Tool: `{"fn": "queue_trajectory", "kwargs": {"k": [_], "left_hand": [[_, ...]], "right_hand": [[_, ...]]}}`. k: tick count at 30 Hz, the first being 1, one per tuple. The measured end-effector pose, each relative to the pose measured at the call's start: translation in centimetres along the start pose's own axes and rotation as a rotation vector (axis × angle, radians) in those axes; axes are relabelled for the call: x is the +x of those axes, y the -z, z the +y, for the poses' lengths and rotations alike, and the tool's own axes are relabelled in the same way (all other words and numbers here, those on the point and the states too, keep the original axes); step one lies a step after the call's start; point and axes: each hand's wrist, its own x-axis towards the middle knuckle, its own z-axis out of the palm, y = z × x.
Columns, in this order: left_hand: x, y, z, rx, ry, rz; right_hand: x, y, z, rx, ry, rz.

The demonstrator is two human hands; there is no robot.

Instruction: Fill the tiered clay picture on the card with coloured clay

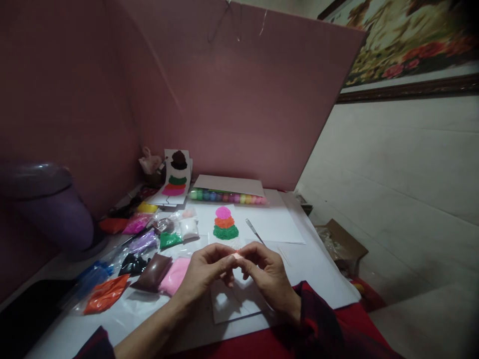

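My left hand (205, 271) and my right hand (264, 269) meet over the white table, fingertips pinched together on a small pale pink lump of clay (236, 256). Just beyond them lies a white card (224, 224) bearing a stacked picture made of pink, orange and green clay. A thin metal tool (254, 230) rests on the paper to the right of that card. Under my hands lies another white card (232, 301).
Several small bags of coloured clay (149, 249) lie spread at the left. A finished sample card (175, 177) leans on the pink partition at the back, beside a tube of coloured balls (228, 197). A purple lamp (48, 204) stands far left; a cardboard box (342, 244) sits below the table's right edge.
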Motion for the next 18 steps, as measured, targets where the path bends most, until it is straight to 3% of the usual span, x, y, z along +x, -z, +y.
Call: {"fn": "queue_trajectory", "kwargs": {"k": [5,10,13,18], "left_hand": [[0.2,-0.2,0.3,0.050,-0.010,0.028],[0.0,-0.5,0.8,0.059,-0.100,0.254],[0.0,-0.3,0.6,-0.029,-0.080,0.337],[0.2,0.0,-0.2,-0.100,-0.048,0.237]], "right_hand": [[0.0,0.0,0.0,-0.006,-0.048,0.001],[0.4,0.1,0.2,0.104,-0.122,0.076],[0.8,0.1,0.3,0.172,-0.175,0.125],[0.9,0.0,0.4,0.234,-0.185,0.177]]}}
